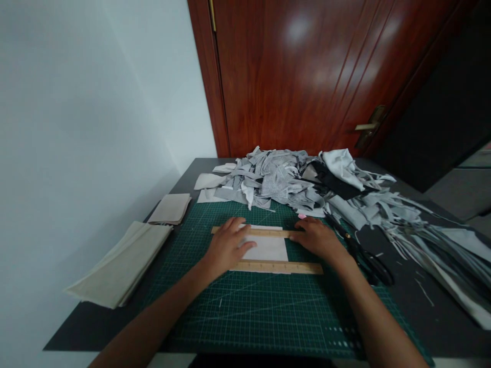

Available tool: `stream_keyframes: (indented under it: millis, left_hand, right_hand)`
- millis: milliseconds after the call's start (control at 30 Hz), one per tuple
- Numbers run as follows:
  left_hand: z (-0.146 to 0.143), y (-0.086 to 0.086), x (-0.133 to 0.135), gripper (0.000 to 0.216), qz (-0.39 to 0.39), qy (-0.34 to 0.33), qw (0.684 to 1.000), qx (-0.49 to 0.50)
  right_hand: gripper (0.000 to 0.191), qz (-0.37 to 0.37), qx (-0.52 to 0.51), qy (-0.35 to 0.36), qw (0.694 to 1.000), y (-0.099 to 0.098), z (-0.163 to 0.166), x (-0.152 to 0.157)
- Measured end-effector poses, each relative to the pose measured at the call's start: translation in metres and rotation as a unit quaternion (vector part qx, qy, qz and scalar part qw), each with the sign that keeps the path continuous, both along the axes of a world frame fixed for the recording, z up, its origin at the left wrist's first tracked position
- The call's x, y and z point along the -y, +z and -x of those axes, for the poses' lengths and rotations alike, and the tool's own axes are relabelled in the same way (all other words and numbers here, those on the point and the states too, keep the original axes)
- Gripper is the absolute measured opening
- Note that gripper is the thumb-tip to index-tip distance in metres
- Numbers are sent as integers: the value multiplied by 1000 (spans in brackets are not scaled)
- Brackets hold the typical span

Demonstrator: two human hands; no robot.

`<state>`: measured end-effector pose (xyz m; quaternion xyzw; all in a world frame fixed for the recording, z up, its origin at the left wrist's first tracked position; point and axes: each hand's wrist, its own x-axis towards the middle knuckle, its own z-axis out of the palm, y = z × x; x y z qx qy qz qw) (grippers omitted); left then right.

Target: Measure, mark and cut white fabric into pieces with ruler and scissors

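Observation:
A white piece of cloth (pixel 268 248) lies flat on the green cutting mat (pixel 245 312). One wooden ruler (pixel 270 233) crosses its upper part, and a second wooden ruler (pixel 280 267) lies along its lower edge. My left hand (pixel 228 245) rests palm down over the upper ruler's left part, fingers spread, thumb stretched out on the cloth. At that ruler's right end is my right hand (pixel 318 237), with thumb and fingers on either side of the wood. Just beyond its fingertips sits a small pink piece (pixel 302 216).
Black scissors (pixel 370 260) lie right of my right hand. Grey and white fabric scraps (pixel 276 176) are heaped at the back, trailing down the right as strips (pixel 441 245). On the left are a folded cloth stack (pixel 125 263) and a smaller one (pixel 170 208), beside the wall.

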<state>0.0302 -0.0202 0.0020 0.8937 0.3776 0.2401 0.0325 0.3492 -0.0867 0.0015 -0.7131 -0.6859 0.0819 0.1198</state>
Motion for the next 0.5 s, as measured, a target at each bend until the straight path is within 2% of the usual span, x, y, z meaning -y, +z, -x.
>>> stream_keyframes:
  millis: [67, 200, 333, 500]
  left_hand:
    - [-22, -2, 29, 45, 0, -45, 998, -36]
    - [-65, -10, 71, 81, 50, -77, 994, -67]
    - [-88, -24, 74, 91, 74, -46, 994, -66]
    - [-88, -32, 67, 106, 71, -16, 996, -58]
  right_hand:
    - [34, -11, -12, -2, 1000, 0, -2, 0]
    - [33, -65, -26, -32, 997, -3, -8, -8]
    - [33, -94, -21, -62, 993, -11, -18, -22]
    - [32, -90, -9, -59, 994, -19, -21, -30]
